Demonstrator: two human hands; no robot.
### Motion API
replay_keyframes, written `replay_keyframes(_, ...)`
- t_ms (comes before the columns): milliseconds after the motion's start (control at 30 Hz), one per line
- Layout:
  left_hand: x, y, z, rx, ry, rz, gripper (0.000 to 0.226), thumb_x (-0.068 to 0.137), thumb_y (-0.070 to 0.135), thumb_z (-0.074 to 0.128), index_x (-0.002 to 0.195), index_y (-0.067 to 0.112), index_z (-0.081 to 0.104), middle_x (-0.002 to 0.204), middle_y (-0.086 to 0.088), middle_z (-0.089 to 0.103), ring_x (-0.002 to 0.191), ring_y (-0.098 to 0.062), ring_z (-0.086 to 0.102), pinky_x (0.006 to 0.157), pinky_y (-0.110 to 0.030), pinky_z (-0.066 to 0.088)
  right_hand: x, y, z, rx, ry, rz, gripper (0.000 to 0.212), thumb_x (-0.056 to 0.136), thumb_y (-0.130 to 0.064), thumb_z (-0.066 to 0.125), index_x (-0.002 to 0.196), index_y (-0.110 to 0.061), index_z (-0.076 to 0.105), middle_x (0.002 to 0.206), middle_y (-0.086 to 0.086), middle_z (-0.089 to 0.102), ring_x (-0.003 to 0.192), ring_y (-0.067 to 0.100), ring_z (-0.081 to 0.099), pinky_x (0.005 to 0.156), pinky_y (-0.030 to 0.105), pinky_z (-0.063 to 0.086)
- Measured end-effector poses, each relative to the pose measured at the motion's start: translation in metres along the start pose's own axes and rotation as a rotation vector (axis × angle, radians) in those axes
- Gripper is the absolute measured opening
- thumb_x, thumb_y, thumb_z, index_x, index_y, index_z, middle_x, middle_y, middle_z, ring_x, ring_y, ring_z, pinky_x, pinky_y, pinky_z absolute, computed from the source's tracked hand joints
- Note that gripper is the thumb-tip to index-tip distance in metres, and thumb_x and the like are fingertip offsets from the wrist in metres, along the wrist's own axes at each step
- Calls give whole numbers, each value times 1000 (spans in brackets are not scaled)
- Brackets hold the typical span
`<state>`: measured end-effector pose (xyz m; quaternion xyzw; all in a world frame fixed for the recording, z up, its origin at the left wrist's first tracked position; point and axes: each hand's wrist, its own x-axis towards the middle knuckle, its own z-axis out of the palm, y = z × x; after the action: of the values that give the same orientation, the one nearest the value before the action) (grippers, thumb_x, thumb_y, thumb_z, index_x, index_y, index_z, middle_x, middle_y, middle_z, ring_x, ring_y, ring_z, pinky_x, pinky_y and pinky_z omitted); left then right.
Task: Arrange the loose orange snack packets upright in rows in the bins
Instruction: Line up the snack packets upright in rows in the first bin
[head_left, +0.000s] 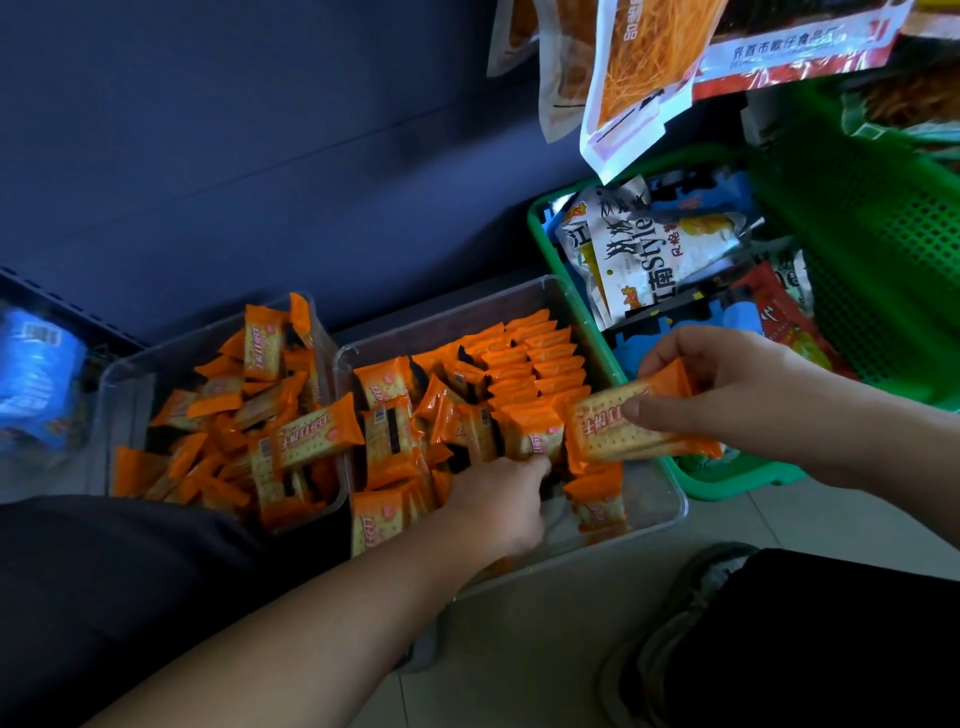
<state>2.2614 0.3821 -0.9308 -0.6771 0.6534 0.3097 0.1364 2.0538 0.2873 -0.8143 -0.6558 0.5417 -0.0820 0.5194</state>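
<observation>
While low in the bin (655, 491), left hand (498, 504) curled, hold unclear; right hand (727, 395) pinching packet (608, 434).

We log a green basket (737, 478) on the tiled floor (519, 649), right side, filled with mixed snack bags: a white bag printed "Style" (654, 249) on top, blue packets (737, 317) under it, and a red bag (774, 306) at the right. A green mesh wall (893, 234) rises beyond it; we can't tell if it is the same basket. Above hang clear-edged pouches of orange strips (639, 78) and a red-and-white bag (789, 52). A dark blue wall (260, 130) fills the background. At far left lies a blurred blue pack (36, 358). At bottom right are a grey shoe (675, 613) and a dark trouser leg (831, 649).
</observation>
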Motion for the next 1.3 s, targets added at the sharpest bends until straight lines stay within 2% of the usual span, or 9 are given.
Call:
replay_keyframes(167, -4, -10, -8, -110, -73, 69, 52, 100, 28, 48, 151, 37, 46, 141, -2, 61, 120, -27, 60, 97, -40, 54, -1, -5, 0, -1, -14, -2, 25, 78, -37, 88, 93, -33, 68, 87, 0, 77, 79, 24, 74, 66, 36, 58)
replay_keyframes(333, -16, -26, -22, -181, -93, 118, 44, 104, 32, 44, 145, 30, 59, 146, 4, 60, 126, -17, 58, 102, -31, 49, -3, -11, 2, -29, -17, -29, 26, 80, -34, 88, 95, -32, 67, 88, 4, 75, 66, 13, 67, 58, 28, 54)
replay_keyframes(500, -17, -30, -22, -265, -16, 118, 44, 108, 31, 47, 150, 24, 55, 148, 2, 60, 127, -16, 60, 99, -26, 48, 1, -13, 4, -60, -7, -48, 27, 80, -36, 88, 95, -32, 66, 96, 11, 75, 83, 35, 72, 67, 44, 59)
replay_keyframes(600, -17, -32, -16, -344, 70, 118, 40, 105, 33, 56, 143, 21, 61, 138, 1, 66, 120, -15, 63, 93, -25, 50, 1, -14, 4, -75, -2, -64, 27, 79, -39, 88, 94, -33, 66, 97, 11, 75, 82, 33, 71, 63, 42, 57)
replay_keyframes(700, -17, -35, -13, -393, 173, 53, 44, 94, 39, 74, 135, 25, 64, 118, 6, 65, 108, -14, 64, 83, -27, 51, 1, -14, 4, -68, 3, -69, 27, 80, -38, 87, 95, -33, 66, 95, 10, 75, 66, 24, 64, 51, 26, 48)
replay_keyframes(867, -17, -36, -36, -435, 259, 71, 48, 86, 36, 83, 130, 27, 66, 117, 9, 62, 101, -11, 62, 80, -28, 51, 2, -14, 0, -59, 14, -73, 26, 82, -33, 87, 98, -30, 66, 90, 8, 72, 46, 0, 54, 43, 15, 41)
replay_keyframes(1033, -14, -43, -31, -326, 166, 121, 23, 82, 19, 80, 104, 23, 74, 93, 6, 70, 83, -10, 65, 70, -35, 56, 1, -14, -1, -47, 14, -88, 27, 80, -33, 87, 97, -30, 67, 89, 10, 73, 48, 2, 54, 44, 14, 40)
replay_keyframes(1233, -8, -45, -9, -204, 268, 57, 30, 87, 29, 82, 114, 26, 70, 105, 8, 72, 91, -10, 66, 81, -30, 56, 0, -11, -1, -46, 12, -102, 26, 78, -35, 89, 93, -33, 68, 90, 6, 76, 74, 30, 71, 62, 40, 57)
replay_keyframes(1300, -8, -45, -9, -238, 333, 54, 28, 87, 31, 82, 113, 27, 70, 107, 9, 72, 94, -10, 67, 82, -28, 55, 0, -8, -1, -55, 10, -96, 26, 78, -35, 89, 93, -33, 68, 89, 4, 76, 82, 30, 73, 64, 38, 57)
